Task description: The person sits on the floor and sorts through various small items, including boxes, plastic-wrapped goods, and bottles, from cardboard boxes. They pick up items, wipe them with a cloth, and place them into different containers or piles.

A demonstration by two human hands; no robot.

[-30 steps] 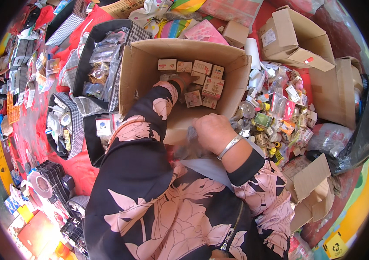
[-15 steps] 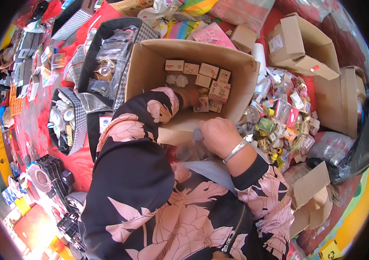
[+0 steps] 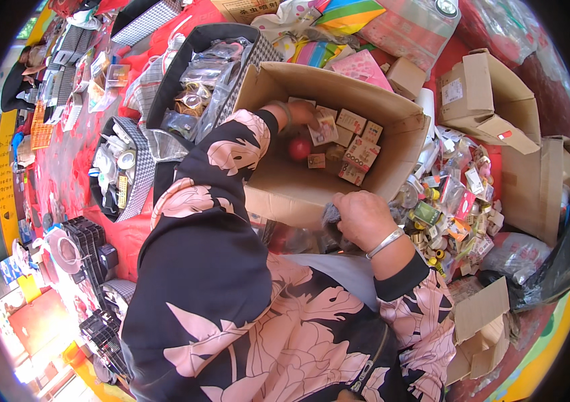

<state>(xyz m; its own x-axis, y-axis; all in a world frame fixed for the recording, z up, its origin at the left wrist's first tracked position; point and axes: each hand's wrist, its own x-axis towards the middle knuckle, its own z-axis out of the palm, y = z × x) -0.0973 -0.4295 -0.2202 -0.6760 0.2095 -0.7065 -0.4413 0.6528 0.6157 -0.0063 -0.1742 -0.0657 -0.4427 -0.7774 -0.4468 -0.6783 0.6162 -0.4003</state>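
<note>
My left hand (image 3: 302,114) reaches into a large open cardboard box (image 3: 268,199), its fingers closed on a small printed carton (image 3: 325,131) that sits tilted. Right of it, several more small cartons (image 3: 361,153) lie together on the box floor. Below my left hand is a shiny red round object (image 3: 299,149). At the box's near rim, my right hand (image 3: 365,218) is closed on a crumpled grey cloth-like piece (image 3: 332,220); most of that piece is hidden by the fingers.
To the right lies a heap of small mixed packages and bottles (image 3: 442,211), with open cardboard boxes (image 3: 476,94) behind it. A black bin with bagged goods (image 3: 191,84) adjoins the box on the left; a checked bin with white rolls (image 3: 120,167) stands farther left.
My left hand has moved toward the box's far side and now grips a small carton. The red round object has come into sight. My view has shifted, and my right hand remains at the near rim.
</note>
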